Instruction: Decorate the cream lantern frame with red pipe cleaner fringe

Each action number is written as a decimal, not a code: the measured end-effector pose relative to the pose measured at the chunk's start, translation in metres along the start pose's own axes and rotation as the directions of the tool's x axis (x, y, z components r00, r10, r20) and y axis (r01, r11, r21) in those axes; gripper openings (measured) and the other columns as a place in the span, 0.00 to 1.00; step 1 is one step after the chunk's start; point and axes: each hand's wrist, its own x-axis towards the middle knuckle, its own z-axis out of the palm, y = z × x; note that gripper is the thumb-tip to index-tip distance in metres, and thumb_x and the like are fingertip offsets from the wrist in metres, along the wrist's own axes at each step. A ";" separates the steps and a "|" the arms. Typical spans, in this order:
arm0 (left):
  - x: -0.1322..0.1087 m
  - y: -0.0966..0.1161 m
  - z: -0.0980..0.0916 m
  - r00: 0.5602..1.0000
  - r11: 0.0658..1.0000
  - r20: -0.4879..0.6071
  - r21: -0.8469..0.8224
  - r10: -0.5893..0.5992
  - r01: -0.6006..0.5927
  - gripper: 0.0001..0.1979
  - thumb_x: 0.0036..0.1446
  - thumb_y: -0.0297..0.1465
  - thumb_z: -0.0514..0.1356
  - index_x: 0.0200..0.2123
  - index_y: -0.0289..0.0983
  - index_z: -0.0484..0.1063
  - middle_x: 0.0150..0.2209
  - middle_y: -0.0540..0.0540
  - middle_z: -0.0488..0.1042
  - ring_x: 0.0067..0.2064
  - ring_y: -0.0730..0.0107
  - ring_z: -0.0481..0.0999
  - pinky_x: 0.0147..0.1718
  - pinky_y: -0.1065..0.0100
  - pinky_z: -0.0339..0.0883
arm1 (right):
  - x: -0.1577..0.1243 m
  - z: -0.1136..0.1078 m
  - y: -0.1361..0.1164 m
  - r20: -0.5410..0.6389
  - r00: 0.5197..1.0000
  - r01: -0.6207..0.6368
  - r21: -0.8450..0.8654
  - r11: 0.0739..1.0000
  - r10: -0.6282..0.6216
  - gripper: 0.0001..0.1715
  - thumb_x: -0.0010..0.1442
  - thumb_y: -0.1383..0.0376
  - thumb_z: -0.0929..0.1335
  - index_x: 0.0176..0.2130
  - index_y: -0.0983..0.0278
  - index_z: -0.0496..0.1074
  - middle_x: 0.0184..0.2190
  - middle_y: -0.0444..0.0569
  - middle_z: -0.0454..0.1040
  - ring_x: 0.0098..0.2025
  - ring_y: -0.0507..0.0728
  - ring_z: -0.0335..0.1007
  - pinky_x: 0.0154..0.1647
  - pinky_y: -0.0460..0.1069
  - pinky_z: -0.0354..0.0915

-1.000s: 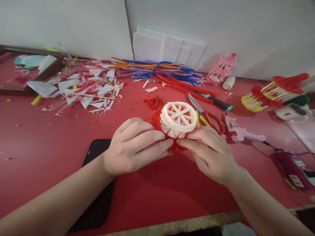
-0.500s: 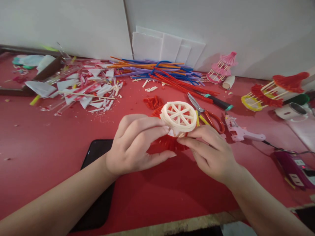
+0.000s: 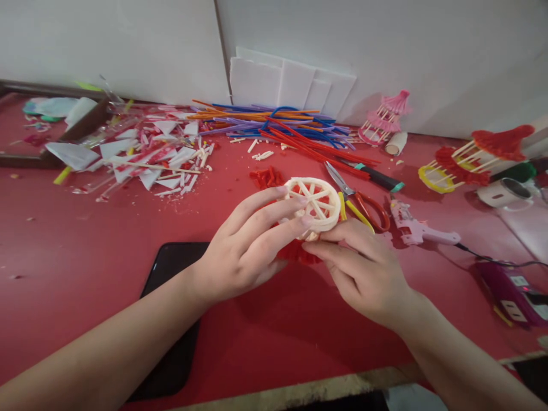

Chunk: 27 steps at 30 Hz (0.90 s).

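A cream, wheel-shaped piece with crossing spokes [image 3: 315, 198] forms the top of a small craft piece, raised in front of me. Beneath it shows a red ruffled part [image 3: 301, 252], mostly covered by my fingers. My left hand [image 3: 244, 251] lies with its fingers over the wheel's left side and spokes; its thumb is tucked below, largely hidden. At the lower right, my right hand [image 3: 368, 268] is closed in a pinch on the piece just under the rim. Cut red pieces [image 3: 268, 177] lie on the table behind it.
Orange-handled scissors [image 3: 372, 210], a pink glue gun [image 3: 423, 231] and a dark-handled cutter [image 3: 381, 178] lie right. Pipe cleaners [image 3: 274, 123] and scraps [image 3: 149, 154] are at the back. A black phone [image 3: 171, 342] rests under my left forearm; red tiered crafts [image 3: 500, 142] stand far right.
My left hand's fingers have moved up and right across the wheel's top, and its thumb has gone underneath. The right hand keeps its pinch, shifted slightly left.
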 end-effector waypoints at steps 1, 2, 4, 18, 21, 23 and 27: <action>0.000 0.000 0.000 1.000 1.000 -0.010 -0.004 -0.002 0.002 0.27 0.59 0.26 0.67 0.59 0.31 0.64 0.59 0.30 0.74 0.66 0.48 0.69 0.62 0.44 0.71 | 0.000 0.000 -0.001 0.007 1.000 -0.002 -0.009 1.000 0.002 0.12 0.68 0.75 0.65 0.41 0.69 0.79 0.36 0.52 0.78 0.39 0.54 0.73 0.43 0.51 0.72; 0.000 0.000 0.000 1.000 1.000 -0.017 -0.005 -0.001 0.001 0.26 0.58 0.26 0.67 0.58 0.32 0.64 0.59 0.30 0.74 0.66 0.48 0.69 0.62 0.44 0.72 | 0.001 -0.001 -0.001 0.014 1.000 -0.004 -0.017 1.000 0.004 0.12 0.68 0.75 0.65 0.42 0.69 0.79 0.36 0.52 0.78 0.38 0.54 0.73 0.43 0.52 0.72; 0.001 -0.001 -0.002 1.000 1.000 -0.018 -0.006 0.004 -0.004 0.23 0.58 0.26 0.68 0.55 0.32 0.66 0.58 0.30 0.74 0.65 0.47 0.70 0.61 0.44 0.73 | 0.000 -0.001 0.000 0.024 1.000 -0.005 -0.028 1.000 0.005 0.12 0.68 0.74 0.65 0.42 0.67 0.79 0.37 0.51 0.79 0.39 0.54 0.74 0.43 0.52 0.73; 0.004 0.005 -0.014 0.996 0.981 -0.057 0.188 0.067 -0.055 0.03 0.63 0.35 0.66 0.40 0.44 0.79 0.49 0.46 0.81 0.53 0.60 0.76 0.56 0.52 0.75 | -0.006 0.000 0.004 0.033 0.999 0.039 -0.067 0.997 -0.037 0.09 0.65 0.77 0.67 0.42 0.70 0.77 0.37 0.54 0.79 0.40 0.57 0.75 0.47 0.54 0.73; 0.006 0.005 -0.015 0.998 0.976 -0.031 0.210 0.063 -0.055 0.06 0.66 0.37 0.63 0.41 0.45 0.79 0.47 0.46 0.81 0.52 0.60 0.76 0.54 0.52 0.76 | -0.008 0.001 0.005 0.034 0.999 0.043 -0.056 0.998 -0.041 0.09 0.65 0.77 0.67 0.43 0.69 0.76 0.38 0.53 0.79 0.41 0.57 0.75 0.47 0.56 0.74; 0.007 0.004 -0.016 0.998 0.976 -0.010 0.209 0.070 -0.066 0.07 0.65 0.39 0.64 0.41 0.44 0.79 0.46 0.46 0.81 0.52 0.59 0.77 0.54 0.53 0.76 | -0.008 0.001 0.006 0.041 0.999 0.037 -0.049 0.998 -0.035 0.10 0.66 0.76 0.67 0.44 0.67 0.76 0.38 0.53 0.79 0.42 0.57 0.75 0.47 0.56 0.74; 0.006 0.003 -0.016 0.996 0.974 -0.014 0.211 0.087 -0.082 0.09 0.62 0.41 0.67 0.41 0.44 0.79 0.47 0.46 0.81 0.52 0.59 0.76 0.55 0.53 0.76 | -0.009 0.001 0.007 0.037 0.999 0.028 -0.041 0.999 -0.027 0.11 0.66 0.75 0.66 0.45 0.65 0.75 0.38 0.52 0.79 0.42 0.57 0.75 0.45 0.57 0.74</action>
